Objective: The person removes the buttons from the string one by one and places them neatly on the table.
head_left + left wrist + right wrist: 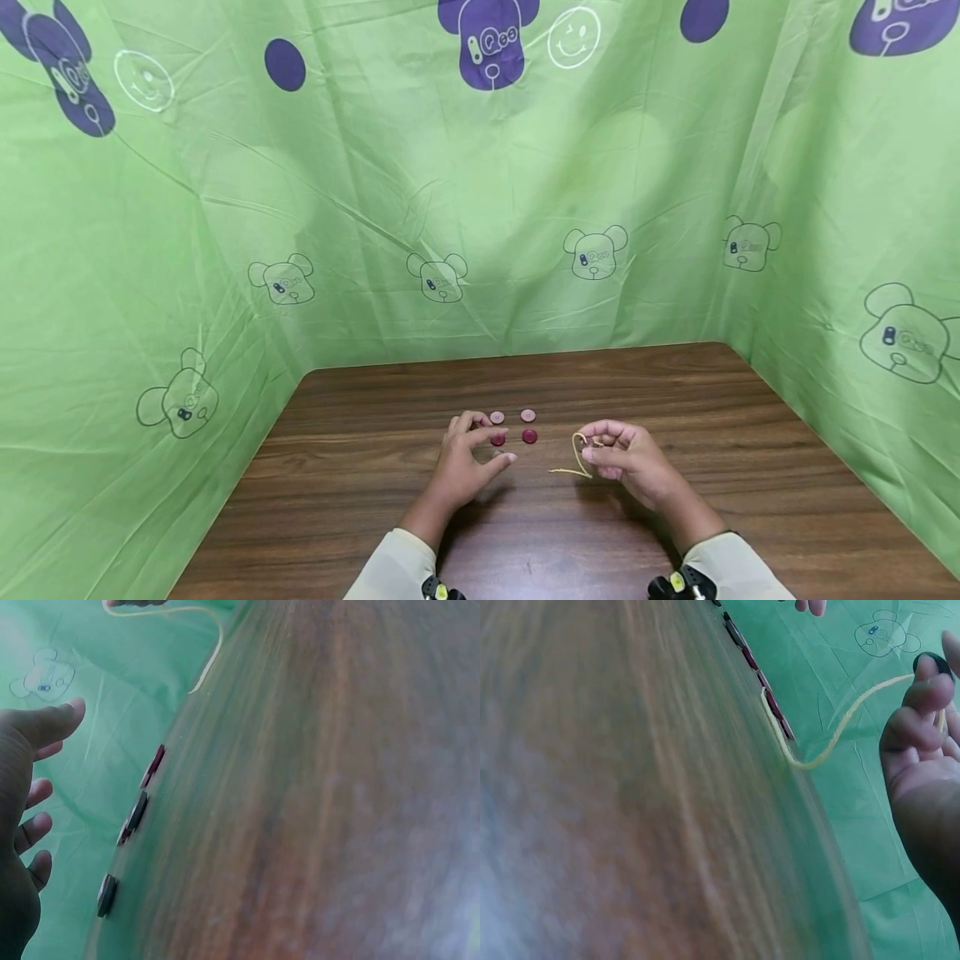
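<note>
My left hand hovers at the left of a small group of buttons, its thumb and fingers spread apart with nothing between them. Nearest to its fingertips is a dark red button, partly covered by the index finger. Beside that lies another dark red button. Behind these are a pink button and a second pink button. My right hand pinches a dark button together with a yellow cord. The cord loops down from the fingers, and its loose end trails leftward near the tabletop.
The brown wood-grain table stretches out under both hands. Green printed fabric hangs around its back and sides. Dark wrist devices sit on both forearms, at the white sleeves.
</note>
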